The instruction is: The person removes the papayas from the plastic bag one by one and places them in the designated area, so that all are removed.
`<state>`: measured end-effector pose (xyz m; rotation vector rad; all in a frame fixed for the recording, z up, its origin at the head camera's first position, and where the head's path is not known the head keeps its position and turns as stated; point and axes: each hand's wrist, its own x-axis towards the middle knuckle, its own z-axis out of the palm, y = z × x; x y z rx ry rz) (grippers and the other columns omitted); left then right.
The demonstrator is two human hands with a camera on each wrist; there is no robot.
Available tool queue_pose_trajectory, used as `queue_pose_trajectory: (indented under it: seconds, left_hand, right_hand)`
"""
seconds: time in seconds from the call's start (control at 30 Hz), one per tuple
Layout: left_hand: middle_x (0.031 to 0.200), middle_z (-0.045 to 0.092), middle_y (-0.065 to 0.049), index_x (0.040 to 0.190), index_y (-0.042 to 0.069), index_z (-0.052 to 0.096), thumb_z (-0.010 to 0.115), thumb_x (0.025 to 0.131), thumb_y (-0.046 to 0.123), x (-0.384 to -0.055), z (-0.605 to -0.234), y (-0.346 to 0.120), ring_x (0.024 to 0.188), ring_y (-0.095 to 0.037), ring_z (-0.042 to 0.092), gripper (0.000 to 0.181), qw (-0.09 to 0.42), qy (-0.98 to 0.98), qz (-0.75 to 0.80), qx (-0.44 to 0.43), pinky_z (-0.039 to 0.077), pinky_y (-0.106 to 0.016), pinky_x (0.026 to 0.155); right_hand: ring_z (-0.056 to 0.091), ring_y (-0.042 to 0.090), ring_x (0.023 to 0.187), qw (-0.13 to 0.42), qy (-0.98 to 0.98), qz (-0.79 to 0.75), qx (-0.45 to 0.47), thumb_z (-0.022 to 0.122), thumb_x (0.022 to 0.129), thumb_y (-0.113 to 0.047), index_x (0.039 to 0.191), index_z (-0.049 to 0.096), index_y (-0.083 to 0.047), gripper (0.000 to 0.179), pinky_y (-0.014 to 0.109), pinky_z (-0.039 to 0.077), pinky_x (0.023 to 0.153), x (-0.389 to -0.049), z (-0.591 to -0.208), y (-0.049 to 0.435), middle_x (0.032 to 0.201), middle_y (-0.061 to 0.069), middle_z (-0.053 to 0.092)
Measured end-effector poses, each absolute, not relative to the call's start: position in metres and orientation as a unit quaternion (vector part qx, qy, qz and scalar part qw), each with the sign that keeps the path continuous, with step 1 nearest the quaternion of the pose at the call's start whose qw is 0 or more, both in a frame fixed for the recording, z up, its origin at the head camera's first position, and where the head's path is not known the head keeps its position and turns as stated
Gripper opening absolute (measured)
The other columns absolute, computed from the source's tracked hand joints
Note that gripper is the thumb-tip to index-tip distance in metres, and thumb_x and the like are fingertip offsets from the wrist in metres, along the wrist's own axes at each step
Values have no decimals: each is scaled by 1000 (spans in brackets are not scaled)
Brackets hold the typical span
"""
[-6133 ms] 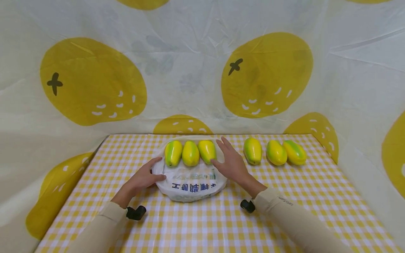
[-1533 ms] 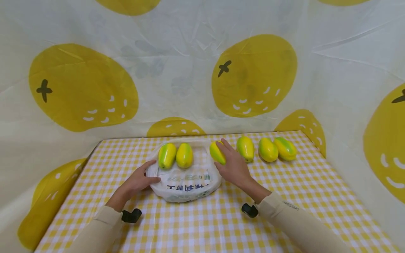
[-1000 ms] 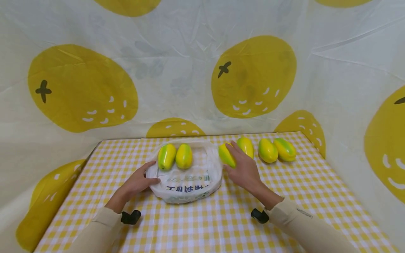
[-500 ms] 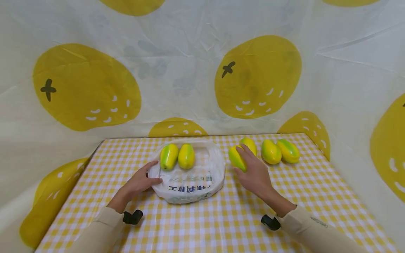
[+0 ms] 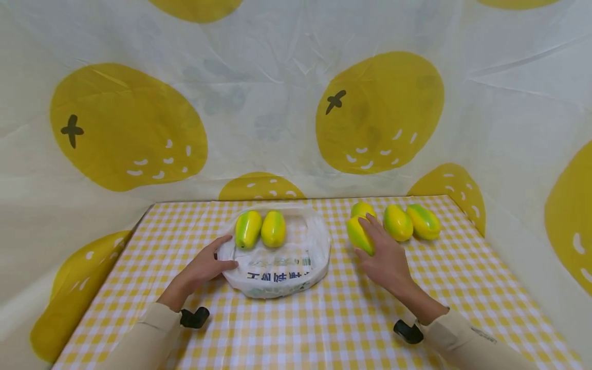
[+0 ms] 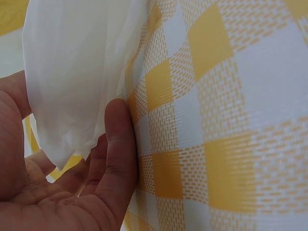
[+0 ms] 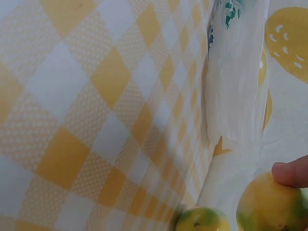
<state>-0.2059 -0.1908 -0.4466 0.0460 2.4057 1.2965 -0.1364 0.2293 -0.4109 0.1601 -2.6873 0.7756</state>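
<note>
My left hand holds the left side of a white plastic bag, its thumb and fingers about the bag's edge. In the left wrist view, thin white film lies between the fingers of that hand. Two yellow-green papayas, the left one beside the right one, lie in the bag's opening. To the right of the bag, my right hand grips another papaya from its right side. The right wrist view shows a fingertip on this papaya's skin.
Behind the held papaya sits another papaya, partly hidden. Farther right a papaya stands beside a tilted one. A yellow-white checked cloth covers the table. A fruit-print curtain hangs behind its back edge.
My right hand has taken one papaya out of the bag and carried it right, in front of the outside row. The left hand stays at the bag's left side.
</note>
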Motion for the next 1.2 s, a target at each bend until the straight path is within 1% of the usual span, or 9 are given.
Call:
queue_pose_trajectory:
  seconds: [0.1,0.17,0.47,0.63,0.83,1.07,1.2]
  left_hand:
    - [171,24,-22,166,18,24,75,95,29,-207,-447,-191,155,-43,30,88,201,863,463,16,30,-63,124]
    - [171,25,-22,166,19,25,75,94,29,-207,-447,-191,154,-42,31,88,201,863,463,10,30,-63,124]
    - [171,25,-22,166,19,25,76,94,30,-208,-448,-192,154,-42,31,88,204,864,460,5,31,-63,123]
    - [172,24,-22,166,19,25,75,94,30,-208,-449,-192,155,-43,28,88,204,864,459,5,29,-64,124]
    - [171,25,-22,166,19,26,75,94,30,-207,-449,-192,154,-43,30,88,202,867,455,0,30,-64,123]
    - [171,25,-22,166,19,26,75,94,30,-206,-448,-191,154,-43,31,88,204,867,455,0,31,-64,123]
    - [171,25,-21,166,19,26,75,94,30,-206,-448,-190,155,-42,30,88,203,866,456,4,30,-64,124]
  right_hand:
    - [53,45,139,185,-944,268,58,75,91,-9,154,49,-8,69,63,53,95,-136,-412,233,164,19,43]
    - [54,46,138,189,-943,268,57,75,91,-8,154,49,-8,68,63,53,95,-136,-412,236,164,19,43]
    - [50,45,141,183,-945,267,49,74,91,-7,154,49,-8,68,66,49,100,-134,-413,243,164,19,43]
    - [52,46,139,194,-942,270,47,74,90,-6,153,50,-7,67,66,50,96,-133,-413,246,163,20,44]
    - [53,46,137,217,-938,264,46,76,87,-6,150,52,-7,67,66,50,94,-133,-416,249,160,22,47]
    - [52,47,138,219,-939,260,41,76,87,-6,150,52,-7,68,66,49,96,-130,-414,255,160,21,47]
    - [52,48,137,228,-937,262,42,78,86,-3,150,53,-7,69,65,50,94,-129,-413,259,161,20,46]
